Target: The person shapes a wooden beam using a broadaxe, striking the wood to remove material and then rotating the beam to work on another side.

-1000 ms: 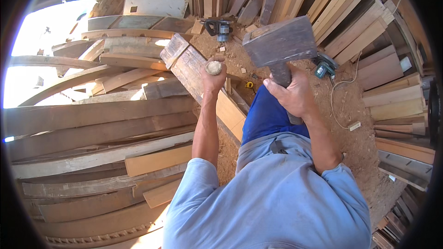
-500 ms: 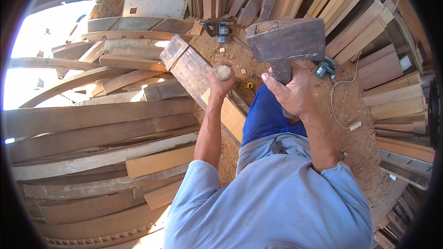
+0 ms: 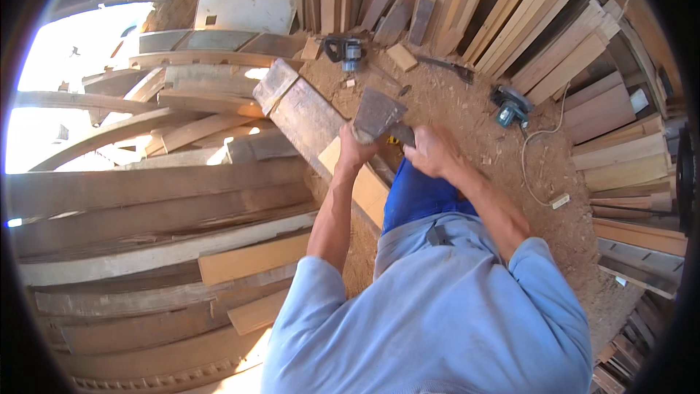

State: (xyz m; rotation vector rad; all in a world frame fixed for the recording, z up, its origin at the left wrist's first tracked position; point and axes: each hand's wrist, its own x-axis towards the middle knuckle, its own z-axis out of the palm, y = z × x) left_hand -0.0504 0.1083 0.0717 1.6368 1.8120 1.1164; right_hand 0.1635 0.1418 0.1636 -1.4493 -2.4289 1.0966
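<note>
My right hand (image 3: 435,153) grips the short handle of a dark wooden mallet (image 3: 378,111). The mallet's head is down over the pale, round end of a wooden chisel handle (image 3: 358,132), apparently touching it. Wrapped round that handle is my left hand (image 3: 352,152), closed and upright above the workpiece. The chisel's blade is hidden below the fist. Under my left hand lies a light wooden board (image 3: 370,193) on a worn, thick plank (image 3: 305,106) that runs diagonally from the upper left toward my legs.
Curved and straight timbers (image 3: 160,190) are stacked on the left. Boards (image 3: 536,14) lean along the back and right. A power tool (image 3: 345,52) and a circular saw (image 3: 510,106) with a pale cord rest on the sawdust floor. A yellow tape measure (image 3: 393,140) lies behind the mallet.
My right hand has swung the mallet down and left, from raised beside my left hand onto the chisel handle's end. My left hand has shifted only slightly.
</note>
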